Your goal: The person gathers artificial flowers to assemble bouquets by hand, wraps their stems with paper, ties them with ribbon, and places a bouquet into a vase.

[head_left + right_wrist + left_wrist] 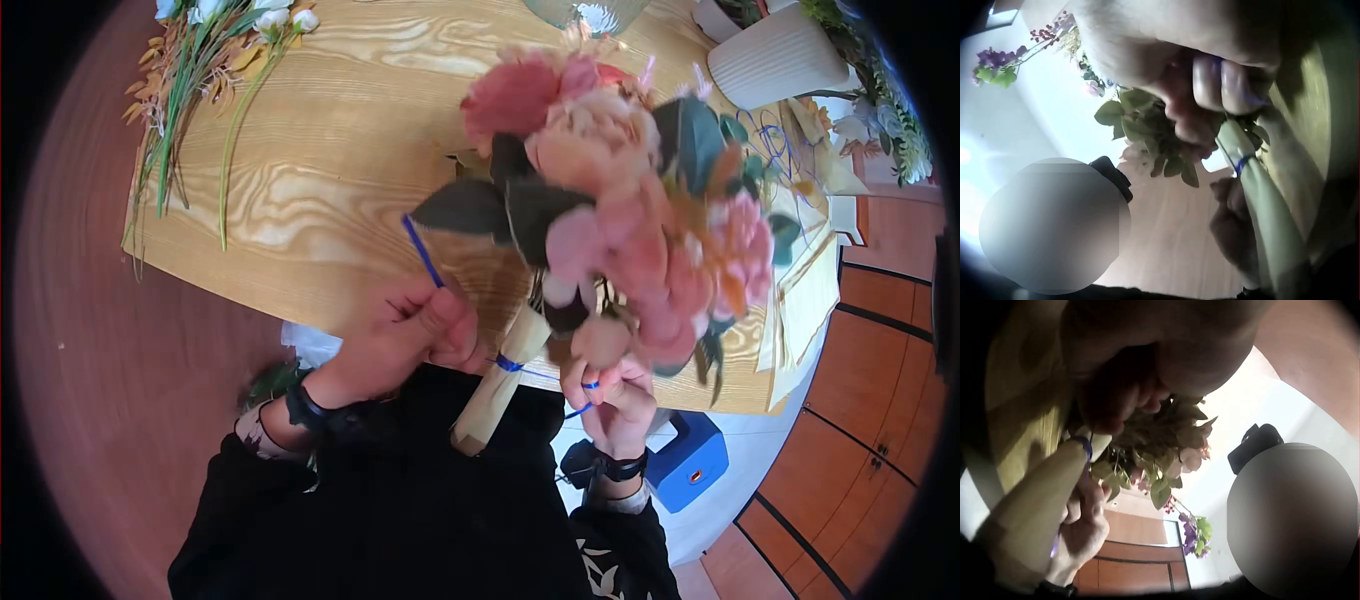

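A bouquet of pink artificial flowers (640, 220) leans over the table edge, its stems wrapped in tan paper (487, 405). Blue ribbon (509, 363) circles the wrapped handle. On one side of it the left hand (415, 335) pinches one end of the ribbon, whose tail sticks up past the fingers. Across the handle, the right hand (615, 400) grips the other end, with ribbon looped over a finger. The wrist views show the band around the paper (1032, 512) (1272, 219) between both hands. Neither hand clearly touches the paper.
White flowers and green stems (175, 120) lie at the table's left. A glass vase (590, 12) and a white ribbed pot (775, 60) stand at the back. Paper sheets (805, 290) lie at the right edge; a blue object (690, 462) is below.
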